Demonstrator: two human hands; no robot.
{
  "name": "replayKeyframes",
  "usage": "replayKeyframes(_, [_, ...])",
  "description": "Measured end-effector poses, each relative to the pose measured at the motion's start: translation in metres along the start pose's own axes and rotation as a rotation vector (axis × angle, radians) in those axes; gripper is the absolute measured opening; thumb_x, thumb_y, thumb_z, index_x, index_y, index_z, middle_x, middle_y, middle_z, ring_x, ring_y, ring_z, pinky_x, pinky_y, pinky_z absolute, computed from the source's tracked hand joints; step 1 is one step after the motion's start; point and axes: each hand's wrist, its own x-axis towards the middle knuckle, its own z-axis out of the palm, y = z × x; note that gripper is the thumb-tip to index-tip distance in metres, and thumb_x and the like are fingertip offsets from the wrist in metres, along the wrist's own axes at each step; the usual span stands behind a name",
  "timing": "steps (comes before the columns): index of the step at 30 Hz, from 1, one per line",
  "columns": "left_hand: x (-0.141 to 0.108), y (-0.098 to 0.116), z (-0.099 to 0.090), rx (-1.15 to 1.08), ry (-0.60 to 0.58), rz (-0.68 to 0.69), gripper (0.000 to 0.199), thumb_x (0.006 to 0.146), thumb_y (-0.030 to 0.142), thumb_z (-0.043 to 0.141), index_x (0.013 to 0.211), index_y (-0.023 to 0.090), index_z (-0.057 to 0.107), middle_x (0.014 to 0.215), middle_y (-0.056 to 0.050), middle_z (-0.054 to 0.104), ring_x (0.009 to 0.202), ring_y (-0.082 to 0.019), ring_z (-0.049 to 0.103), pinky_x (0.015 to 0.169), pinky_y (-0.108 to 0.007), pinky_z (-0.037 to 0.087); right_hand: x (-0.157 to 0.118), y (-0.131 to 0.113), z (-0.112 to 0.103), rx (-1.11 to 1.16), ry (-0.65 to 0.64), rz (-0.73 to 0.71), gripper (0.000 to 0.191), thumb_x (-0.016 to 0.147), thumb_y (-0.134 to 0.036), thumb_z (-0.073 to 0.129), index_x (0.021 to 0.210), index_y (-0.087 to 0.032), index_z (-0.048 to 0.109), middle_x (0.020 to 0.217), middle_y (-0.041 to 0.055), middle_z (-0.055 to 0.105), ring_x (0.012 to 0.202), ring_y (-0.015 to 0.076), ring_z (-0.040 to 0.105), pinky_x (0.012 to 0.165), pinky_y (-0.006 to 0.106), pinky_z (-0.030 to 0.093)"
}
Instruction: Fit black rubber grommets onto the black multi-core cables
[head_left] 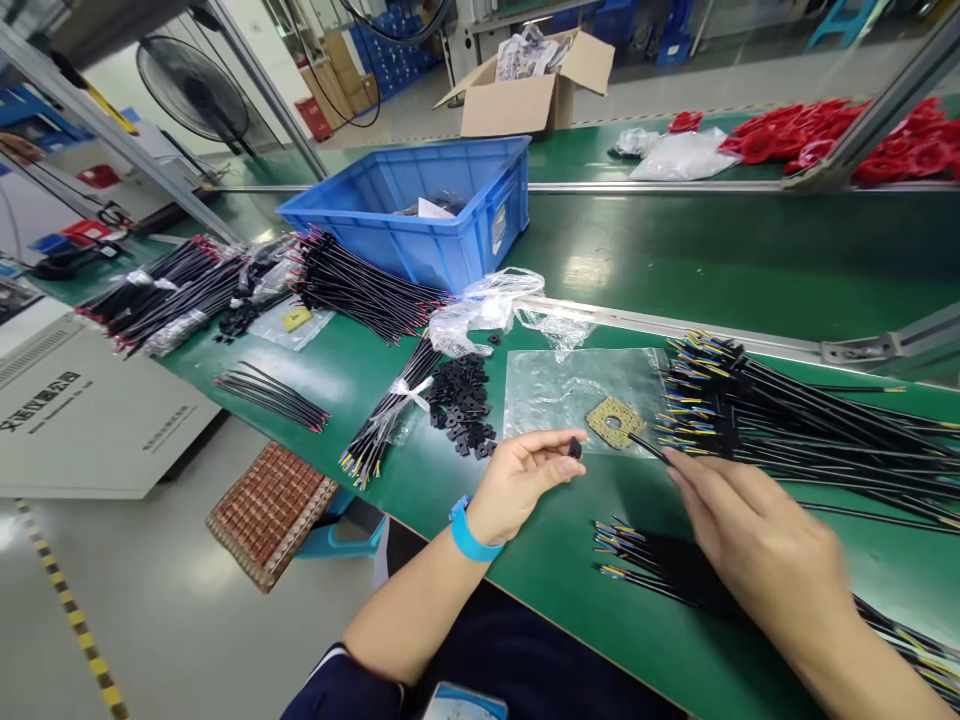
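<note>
My left hand (517,480), with a blue band at the wrist, pinches a small black part (575,448) between thumb and fingertips. To its right, my right hand (750,520) grips a thin black cable (646,446) near its end, which points left toward the small part; the two are apart. Behind them a yellowish square pad with a hole (613,422) lies on a clear plastic bag (547,390). A pile of small black parts (461,400) lies left of my left hand. Black cables with coloured wire ends (795,410) are heaped at the right.
On the green table (630,260) stands a blue bin (450,245). More cable bundles (360,285) lie at the left, and loose cables (645,560) near the front edge. An open cardboard box (506,105) and red parts (802,130) are at the back. A woven stool seat (270,510) stands below.
</note>
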Motion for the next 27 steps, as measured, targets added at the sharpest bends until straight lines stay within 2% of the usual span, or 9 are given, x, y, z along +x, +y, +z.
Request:
replayKeyframes(2, [0.001, 0.001, 0.001, -0.051, 0.003, -0.029, 0.058, 0.056, 0.050, 0.104, 0.102, 0.019, 0.087, 0.088, -0.005, 0.076, 0.074, -0.013, 0.073, 0.071, -0.024, 0.056, 0.001, -0.003, -0.008, 0.097, 0.047, 0.017, 0.040, 0.101, -0.015, 0.066, 0.141, -0.017, 0.060, 0.100, 0.0055, 0.077, 0.083, 0.0182, 0.071, 0.080, 0.032, 0.052])
replayKeyframes(3, [0.001, 0.001, 0.002, -0.075, 0.000, -0.044, 0.057, 0.054, 0.050, 0.105, 0.098, 0.019, 0.088, 0.085, -0.004, 0.076, 0.072, -0.012, 0.072, 0.069, -0.023, 0.055, 0.001, -0.004, -0.012, 0.124, 0.059, 0.011, 0.049, 0.100, -0.012, 0.067, 0.148, -0.017, 0.057, 0.100, 0.0056, 0.077, 0.082, 0.0184, 0.071, 0.081, 0.032, 0.051])
replayKeyframes(6, [0.000, 0.003, 0.005, -0.119, -0.025, -0.082, 0.056, 0.048, 0.050, 0.107, 0.092, 0.019, 0.088, 0.083, -0.004, 0.077, 0.069, -0.011, 0.071, 0.066, -0.022, 0.053, 0.001, -0.010, -0.019, 0.128, 0.081, -0.025, 0.073, 0.096, -0.008, 0.072, 0.163, -0.018, 0.044, 0.096, 0.0043, 0.077, 0.074, 0.0173, 0.069, 0.074, 0.031, 0.048])
replayKeyframes(9, [-0.001, 0.003, 0.006, -0.130, -0.024, -0.095, 0.059, 0.046, 0.053, 0.106, 0.091, 0.018, 0.088, 0.085, -0.006, 0.079, 0.068, -0.011, 0.070, 0.065, -0.022, 0.051, 0.002, -0.012, -0.021, 0.141, 0.120, -0.041, 0.083, 0.092, -0.006, 0.076, 0.166, -0.020, 0.041, 0.092, 0.0026, 0.077, 0.071, 0.0154, 0.067, 0.071, 0.030, 0.046])
replayKeyframes(13, [0.000, 0.003, 0.005, -0.100, -0.041, -0.098, 0.062, 0.047, 0.054, 0.106, 0.092, 0.016, 0.088, 0.082, -0.007, 0.079, 0.068, -0.012, 0.070, 0.066, -0.023, 0.051, 0.007, -0.013, -0.021, 0.168, 0.130, -0.073, 0.082, 0.092, -0.004, 0.075, 0.166, -0.016, 0.041, 0.090, 0.0040, 0.076, 0.070, 0.0143, 0.066, 0.070, 0.029, 0.046])
replayKeyframes(18, [-0.001, -0.002, 0.002, -0.023, -0.049, -0.076, 0.063, 0.049, 0.056, 0.105, 0.096, 0.017, 0.088, 0.083, -0.007, 0.079, 0.070, -0.012, 0.071, 0.069, -0.023, 0.056, 0.003, -0.009, -0.023, 0.112, 0.100, -0.124, 0.070, 0.093, -0.002, 0.074, 0.158, -0.009, 0.049, 0.092, 0.0055, 0.078, 0.072, 0.0152, 0.065, 0.072, 0.030, 0.046])
replayKeyframes(22, [-0.004, -0.004, 0.001, 0.252, -0.094, 0.088, 0.054, 0.064, 0.056, 0.100, 0.102, 0.019, 0.088, 0.091, -0.008, 0.080, 0.077, -0.015, 0.071, 0.077, -0.028, 0.060, -0.009, -0.009, -0.025, 0.136, 0.050, -0.201, 0.065, 0.096, -0.002, 0.066, 0.158, -0.010, 0.050, 0.102, 0.0070, 0.079, 0.081, 0.0200, 0.070, 0.081, 0.034, 0.049])
replayKeyframes(24, [-0.005, -0.005, 0.001, 0.407, -0.149, 0.170, 0.053, 0.070, 0.059, 0.095, 0.104, 0.020, 0.088, 0.090, -0.009, 0.080, 0.077, -0.016, 0.070, 0.076, -0.028, 0.059, -0.014, -0.011, -0.025, 0.185, 0.012, -0.217, 0.064, 0.097, -0.003, 0.062, 0.159, -0.010, 0.048, 0.107, 0.0092, 0.079, 0.087, 0.0230, 0.071, 0.086, 0.037, 0.050])
replayKeyframes(27, [-0.006, -0.006, 0.001, 0.531, -0.224, 0.266, 0.054, 0.075, 0.065, 0.089, 0.106, 0.021, 0.088, 0.085, -0.009, 0.079, 0.072, -0.015, 0.067, 0.071, -0.026, 0.056, -0.017, -0.014, -0.023, 0.285, -0.006, -0.227, 0.053, 0.097, 0.000, 0.059, 0.150, -0.006, 0.055, 0.112, 0.0141, 0.078, 0.096, 0.0262, 0.070, 0.089, 0.039, 0.050])
